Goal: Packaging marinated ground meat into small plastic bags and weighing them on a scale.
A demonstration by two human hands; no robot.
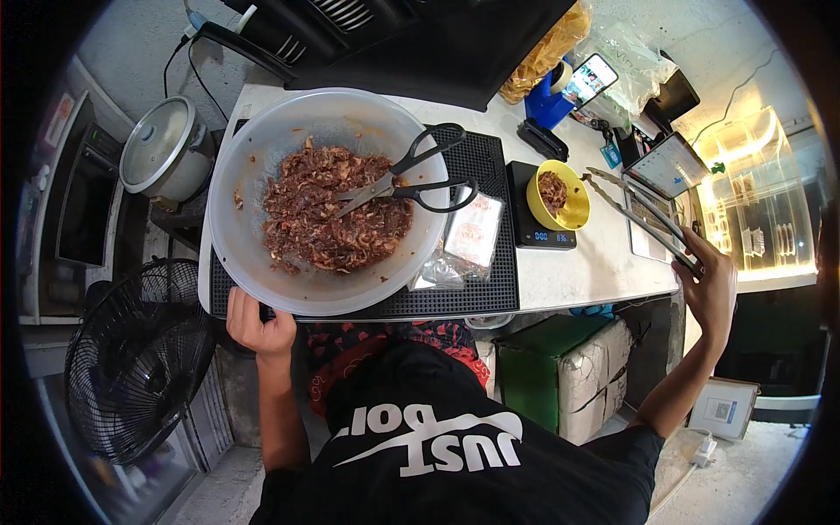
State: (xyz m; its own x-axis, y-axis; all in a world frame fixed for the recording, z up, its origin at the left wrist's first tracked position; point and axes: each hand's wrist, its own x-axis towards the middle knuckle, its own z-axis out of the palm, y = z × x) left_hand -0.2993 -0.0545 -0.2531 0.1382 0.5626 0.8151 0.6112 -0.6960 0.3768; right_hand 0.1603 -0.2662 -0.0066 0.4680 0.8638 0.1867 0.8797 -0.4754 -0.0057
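Note:
My left hand [261,323] is at the table's front edge, its fingers curled by the near rim of a large translucent plastic bowl [236,262]; whether it grips the rim I cannot tell. Dark marinated sliced meat [328,216] fills the bowl's middle, and black-handled scissors [375,190] lie on it, blades slightly apart. My right hand [705,269] holds metal tongs [646,226], their tips apart beside a yellow bowl [581,203]. Some meat [552,192] is in the yellow bowl, which stands on a black digital scale [525,226] with a lit display.
A black perforated mat [505,275] lies under the large bowl, with a pack of plastic bags [474,230] on it. Behind the scale are a black case [543,139], a blue tape dispenser [545,105] and a phone [590,80]. A laptop [666,164] stands right; a rice cooker [164,147] and fan [141,367] stand left.

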